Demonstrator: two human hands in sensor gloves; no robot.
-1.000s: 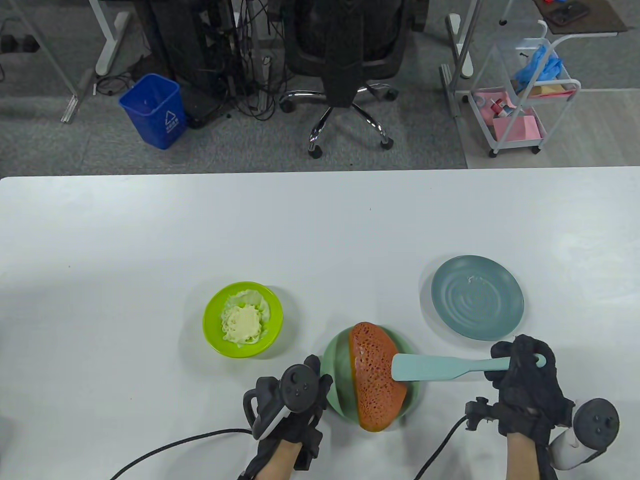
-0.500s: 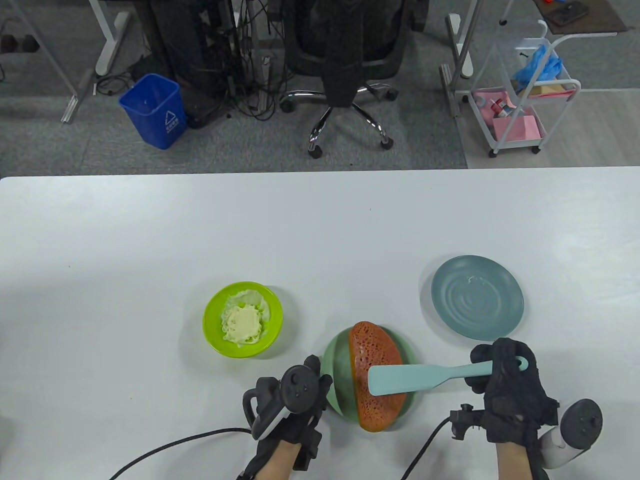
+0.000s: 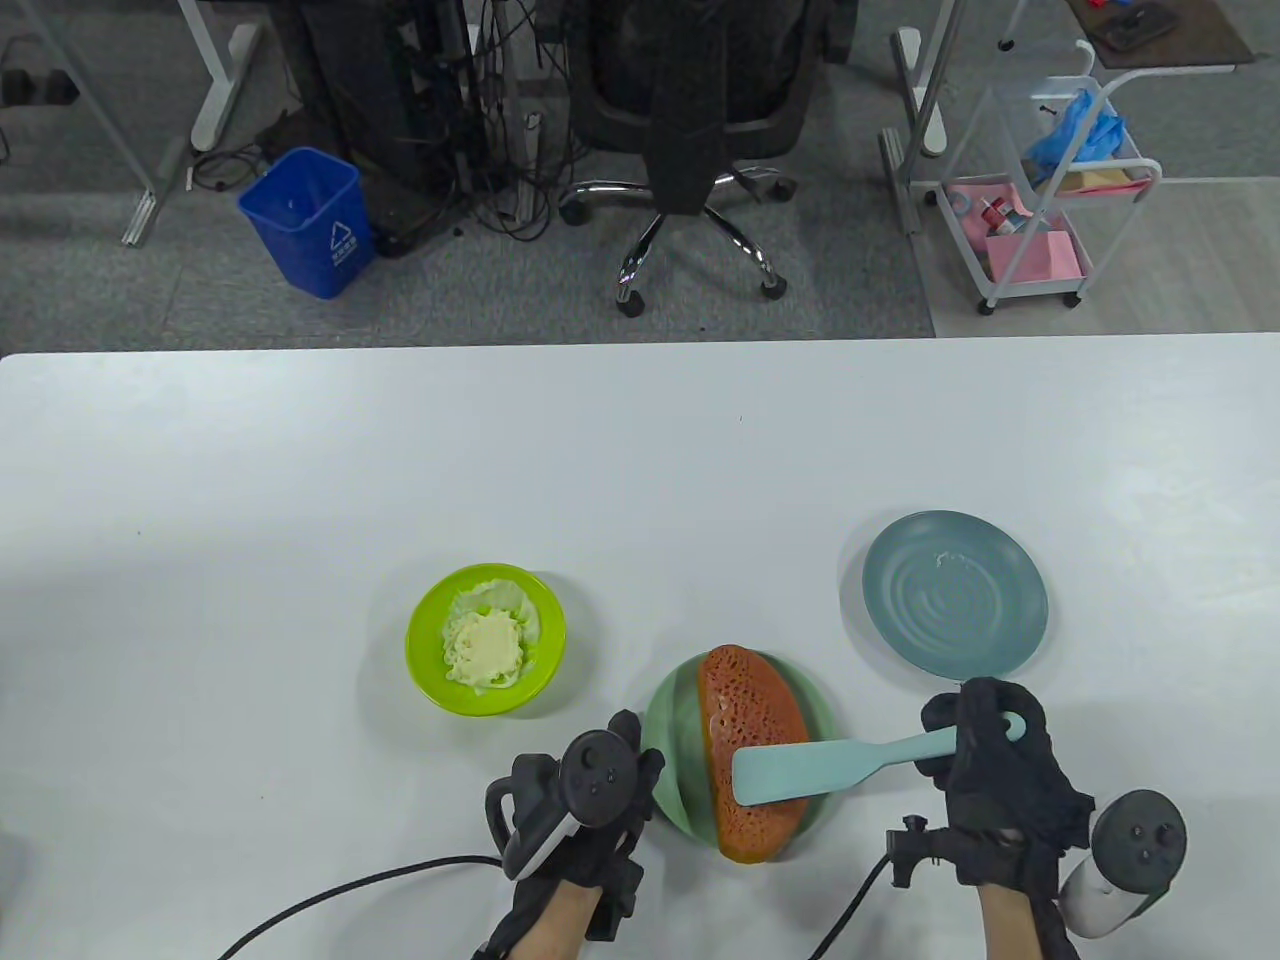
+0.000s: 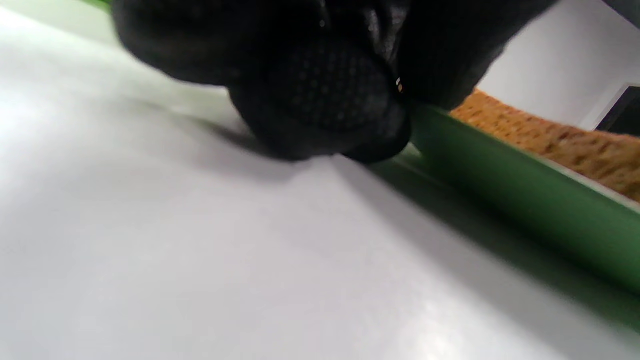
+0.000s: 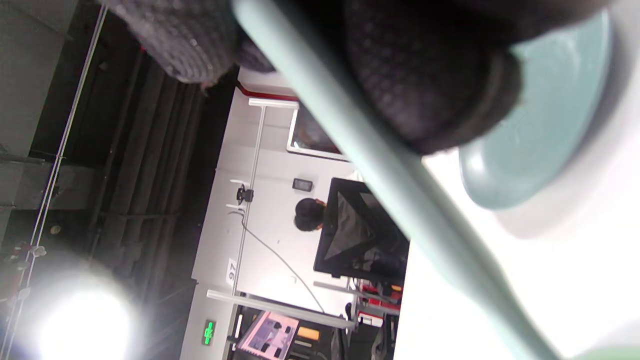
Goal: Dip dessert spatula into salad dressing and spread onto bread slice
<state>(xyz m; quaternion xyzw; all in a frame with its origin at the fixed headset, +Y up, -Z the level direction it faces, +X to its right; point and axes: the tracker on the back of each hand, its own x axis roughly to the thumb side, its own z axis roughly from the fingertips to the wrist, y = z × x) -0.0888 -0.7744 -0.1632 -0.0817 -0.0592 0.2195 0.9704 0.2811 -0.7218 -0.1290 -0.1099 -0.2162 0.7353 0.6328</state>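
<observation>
the right hand (image 3: 985, 760) grips the handle of the spatula (image 3: 835, 762), fingers curled around it near the end. the blade lies across the bread (image 3: 745, 750), on its near half. the bread rests on the green plate (image 3: 668, 745). the left hand (image 3: 585, 800) is at the near left rim of this plate; in the left wrist view a fingertip (image 4: 320, 100) touches the table just beside the rim, and it seems to steady the plate, but whether the fingers really curl around the rim i cannot tell.

the dressing (image 3: 485, 648) sits in the lime bowl (image 3: 425, 655), to the left of the plate and apart from it. i judge that the spreading step is under way. however, no clear layer of dressing shows on the bread, only a small pale spot near the blade, so how much is done is hard to say. probably more strokes, or one more dip, are left.

the table view gives the whole layout: bowl, plate, and the grey-blue plate (image 3: 955, 595) on the right with nothing on it but a small pale smear. the left wrist view shows the contact at the rim and the bread's porous side (image 4: 560, 135), which the top view hides. the right wrist view shows the handle (image 5: 380, 165) between the fingers, and the grey-blue plate behind, but not the blade.
</observation>
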